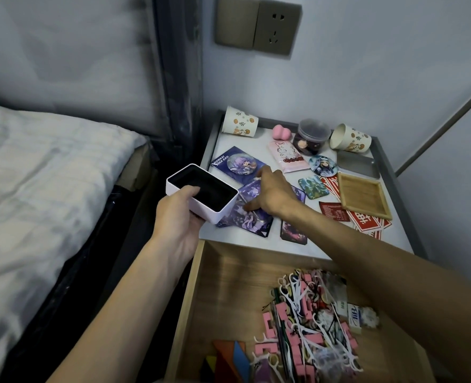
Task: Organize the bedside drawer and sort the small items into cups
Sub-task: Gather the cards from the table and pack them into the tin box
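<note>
Right, my left hand (179,214) is wrapped around a white box (223,214), thumb over the near rim and fingers underneath. It holds the box level, black-lined mouth up, just left of the right hand. I read that as a container kept ready, open side up so something can drop in.

My right hand (273,194) lies palm down with fingers spread across the purple cards (256,222) on the nightstand top (242,239), thumb out towards the box. It looks set to gather them, though I cannot tell whether any card has left the surface.

Just beyond its fingertips sits a blue badge card (237,161), and the print there is clear: "HONKAI STAR RAIL". Off to the right of that hand, red papers (367,225) carry large white characters too cut off to read, half under a wooden tray (362,194).

Both cups are beyond the right hand, at the back. One paper cup (240,121) is to its left and a second paper cup (350,139) well to its right, each tipped on its side.

The drawer (229,272) stands open below both wrists, nearer me. The floss picks (306,313) and pink clips (284,341) are heaped under my right forearm, unsorted. A small white packet (353,313) there shows blue letters, maybe "HB", too blurred to be sure.
</note>
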